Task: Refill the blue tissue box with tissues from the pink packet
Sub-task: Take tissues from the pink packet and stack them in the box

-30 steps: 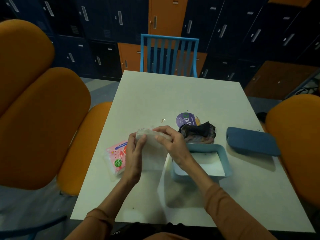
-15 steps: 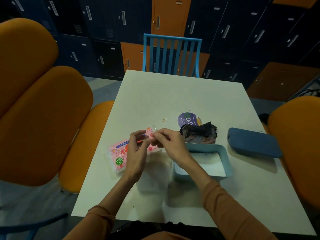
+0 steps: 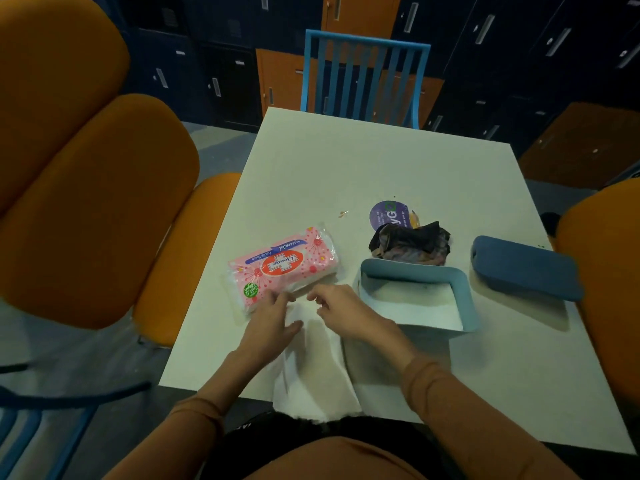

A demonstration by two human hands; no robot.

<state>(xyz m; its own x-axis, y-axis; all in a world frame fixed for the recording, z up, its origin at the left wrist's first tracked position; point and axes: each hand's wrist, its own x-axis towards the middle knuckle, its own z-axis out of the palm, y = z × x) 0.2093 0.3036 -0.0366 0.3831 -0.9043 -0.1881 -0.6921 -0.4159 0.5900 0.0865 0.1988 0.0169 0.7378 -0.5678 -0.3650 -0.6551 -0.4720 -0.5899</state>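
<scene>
The pink packet [image 3: 282,266] lies flat on the white table [image 3: 381,161], left of the blue tissue box [image 3: 412,271]. The box stands open and shows a white inside. Its dark blue lid [image 3: 523,268] rests to the right of it. A white tissue [image 3: 315,375] lies spread in front of the packet and hangs over the table's near edge. My left hand [image 3: 270,323] rests on the tissue's upper left corner and pinches it just below the packet. My right hand [image 3: 346,313] pinches the tissue's upper edge, close to the box's left wall.
A crumpled black cloth [image 3: 412,244] and a round purple disc [image 3: 388,213] lie just behind the box. Orange chairs stand at the left [image 3: 86,188] and right [image 3: 606,271], and a blue slatted chair [image 3: 363,74] at the far side. Lockers fill the background.
Both hands came down from holding a tissue up in the air. The tissue now lies flat over the table edge, and the whole pink packet is uncovered.
</scene>
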